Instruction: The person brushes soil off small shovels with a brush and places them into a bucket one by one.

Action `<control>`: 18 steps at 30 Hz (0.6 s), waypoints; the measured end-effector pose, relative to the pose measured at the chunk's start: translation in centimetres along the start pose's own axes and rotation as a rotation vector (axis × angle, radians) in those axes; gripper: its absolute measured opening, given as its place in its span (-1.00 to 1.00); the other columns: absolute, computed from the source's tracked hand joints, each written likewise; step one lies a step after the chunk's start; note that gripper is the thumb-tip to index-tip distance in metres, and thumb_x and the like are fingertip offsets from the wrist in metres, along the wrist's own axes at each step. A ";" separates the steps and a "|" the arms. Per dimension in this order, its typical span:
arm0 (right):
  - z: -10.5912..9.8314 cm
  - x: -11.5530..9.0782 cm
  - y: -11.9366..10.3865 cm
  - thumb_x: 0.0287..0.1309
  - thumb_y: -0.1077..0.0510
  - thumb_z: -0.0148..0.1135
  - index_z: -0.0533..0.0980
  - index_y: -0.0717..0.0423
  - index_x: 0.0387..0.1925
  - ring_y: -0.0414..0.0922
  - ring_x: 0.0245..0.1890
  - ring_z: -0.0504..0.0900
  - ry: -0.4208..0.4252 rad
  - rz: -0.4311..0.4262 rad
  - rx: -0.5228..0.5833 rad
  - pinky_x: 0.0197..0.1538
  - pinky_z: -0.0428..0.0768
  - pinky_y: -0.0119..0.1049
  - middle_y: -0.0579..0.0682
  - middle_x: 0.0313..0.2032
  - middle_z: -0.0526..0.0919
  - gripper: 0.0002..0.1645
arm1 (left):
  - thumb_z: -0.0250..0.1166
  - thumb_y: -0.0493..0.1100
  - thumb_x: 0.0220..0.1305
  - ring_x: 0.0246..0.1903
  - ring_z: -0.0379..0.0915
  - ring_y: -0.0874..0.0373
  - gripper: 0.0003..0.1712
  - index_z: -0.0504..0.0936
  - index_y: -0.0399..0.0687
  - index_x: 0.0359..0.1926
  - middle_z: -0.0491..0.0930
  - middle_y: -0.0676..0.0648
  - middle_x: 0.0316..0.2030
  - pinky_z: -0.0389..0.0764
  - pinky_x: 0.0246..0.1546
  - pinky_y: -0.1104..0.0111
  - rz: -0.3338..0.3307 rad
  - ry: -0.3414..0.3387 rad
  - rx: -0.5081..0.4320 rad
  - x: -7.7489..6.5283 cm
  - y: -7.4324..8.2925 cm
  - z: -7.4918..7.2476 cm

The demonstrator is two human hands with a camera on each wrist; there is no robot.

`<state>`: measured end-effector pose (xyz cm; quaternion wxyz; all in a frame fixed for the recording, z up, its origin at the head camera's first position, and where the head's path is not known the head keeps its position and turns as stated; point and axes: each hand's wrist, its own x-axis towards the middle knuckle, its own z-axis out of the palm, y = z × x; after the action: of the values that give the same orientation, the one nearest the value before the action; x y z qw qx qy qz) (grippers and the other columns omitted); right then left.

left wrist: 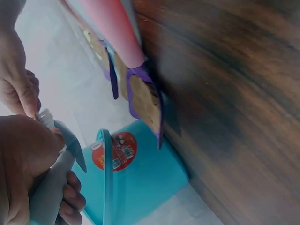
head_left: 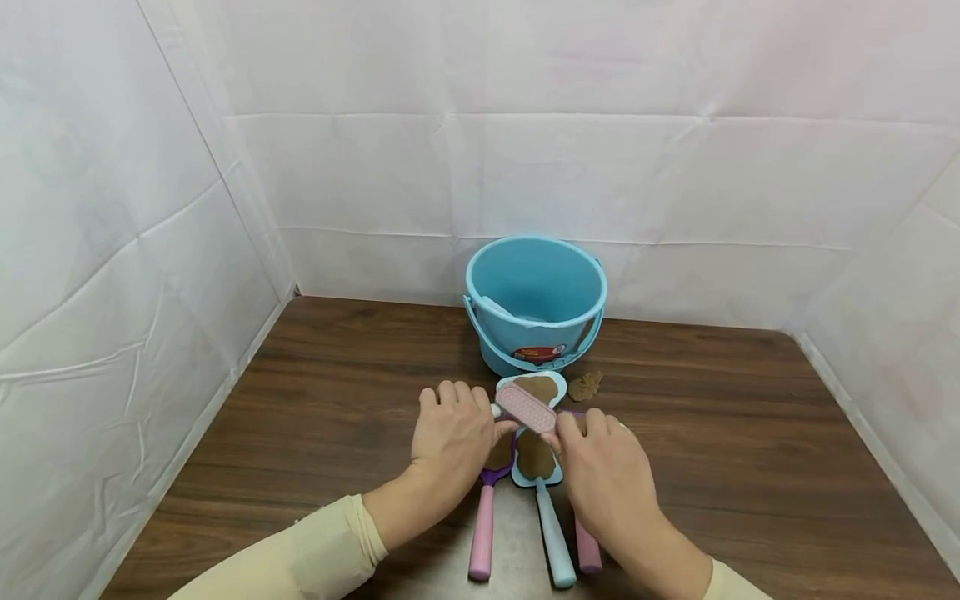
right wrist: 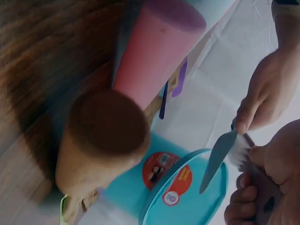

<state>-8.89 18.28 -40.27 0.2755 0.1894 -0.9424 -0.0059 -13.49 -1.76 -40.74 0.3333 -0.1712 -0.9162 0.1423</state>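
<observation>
My left hand (head_left: 453,429) grips the light-blue handle (left wrist: 49,192) of a spatula-like tool. Its flat head (head_left: 551,387), with a brown, mud-like patch, points toward the bucket. My right hand (head_left: 607,467) holds a pink-backed brush (head_left: 527,407) across that head, its pale bristles (right wrist: 241,152) turned to the head's base near my left fingers. Below the hands lie similar tools with brown-coated heads: one with a pink handle (head_left: 482,533) and purple head, one with a light-blue handle (head_left: 555,537), and another pink handle (head_left: 588,546) partly hidden by my right hand.
A light-blue bucket (head_left: 536,337) with its handle hanging down stands behind the tools. Beside its base sits a brown lump (head_left: 585,386). A thick tan handle (right wrist: 98,140) looms close in the right wrist view. White cloth (head_left: 562,167) walls the wooden table (head_left: 337,392).
</observation>
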 end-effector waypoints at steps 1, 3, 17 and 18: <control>0.0 0.0 0.0 0.46 -0.09 0.10 0.39 0.16 -0.39 0.00 -0.63 0.38 -0.013 0.021 -0.013 -0.57 0.34 -0.19 0.07 -0.59 0.30 -0.57 | 0.06 0.61 0.20 -0.54 0.34 0.08 -0.18 0.40 -0.07 -0.57 0.42 -0.09 -0.61 0.35 -0.46 0.25 0.002 -0.006 0.003 0.0 0.0 0.0; 0.0 0.0 0.0 0.41 -0.07 0.18 0.39 0.14 -0.40 0.00 -0.63 0.37 -0.037 0.068 -0.023 -0.58 0.32 -0.19 0.08 -0.59 0.30 -0.60 | 0.03 0.63 0.20 -0.54 0.35 0.08 -0.16 0.39 -0.08 -0.57 0.42 -0.09 -0.61 0.35 -0.46 0.25 -0.001 -0.004 0.005 -0.2 0.1 0.3; 0.2 -0.4 3.0 0.38 -0.05 0.19 0.34 0.17 -0.42 0.04 -0.68 0.32 0.000 0.160 -0.061 -0.65 0.30 -0.15 0.10 -0.62 0.25 -0.58 | -0.01 0.63 0.21 -0.54 0.35 0.06 -0.15 0.29 -0.07 -0.60 0.41 -0.09 -0.62 0.32 -0.47 0.25 -0.003 -0.030 -0.024 -1.4 -0.3 0.7; 0.0 -0.3 2.9 0.39 -0.04 0.19 0.34 0.18 -0.42 0.02 -0.69 0.31 -0.002 0.161 -0.048 -0.66 0.29 -0.15 0.09 -0.62 0.25 -0.58 | -0.01 0.63 0.20 -0.54 0.35 0.06 -0.15 0.28 -0.07 -0.60 0.41 -0.08 -0.62 0.32 -0.47 0.25 -0.005 -0.029 -0.023 -1.4 -0.3 0.7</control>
<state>-9.66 21.12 -40.09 0.2785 0.1063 -0.9545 -0.0064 -13.05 -2.70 -41.96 0.3183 -0.1705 -0.9230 0.1332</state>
